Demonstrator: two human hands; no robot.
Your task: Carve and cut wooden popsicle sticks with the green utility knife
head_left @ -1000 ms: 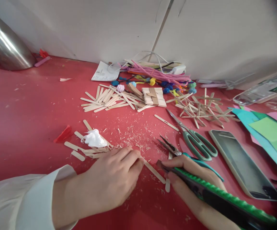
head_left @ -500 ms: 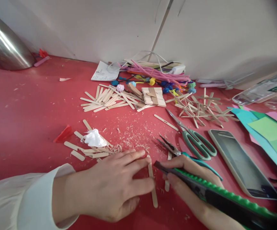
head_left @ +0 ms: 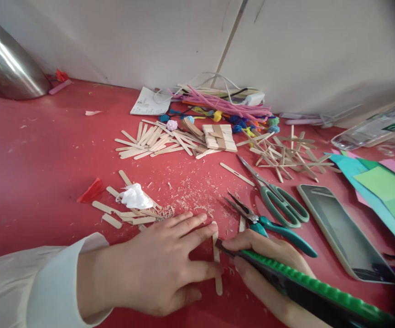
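My left hand [head_left: 159, 266] lies flat on the red table [head_left: 36, 155], fingers stretched out, pressing a wooden craft stick [head_left: 217, 264] that points away from me. My right hand [head_left: 269, 269] is wrapped round a green and black utility knife [head_left: 307, 287], whose tip touches the stick near its middle. Wood shavings [head_left: 190, 198] are scattered just beyond my fingers. A white sleeve covers my left forearm.
Teal pliers [head_left: 269, 223] and green scissors [head_left: 279, 200] lie right of the stick, then a phone [head_left: 344, 232] and coloured paper [head_left: 385, 191]. Piles of sticks [head_left: 170, 141], a glued stick panel [head_left: 220, 136], pipe cleaners [head_left: 225, 107], a white wad [head_left: 134, 197] and a metal vessel [head_left: 6, 64] lie farther off.
My left hand turned the stick from slanting to pointing away from me and flattened on it. My right hand moved the knife left until its tip met the stick.
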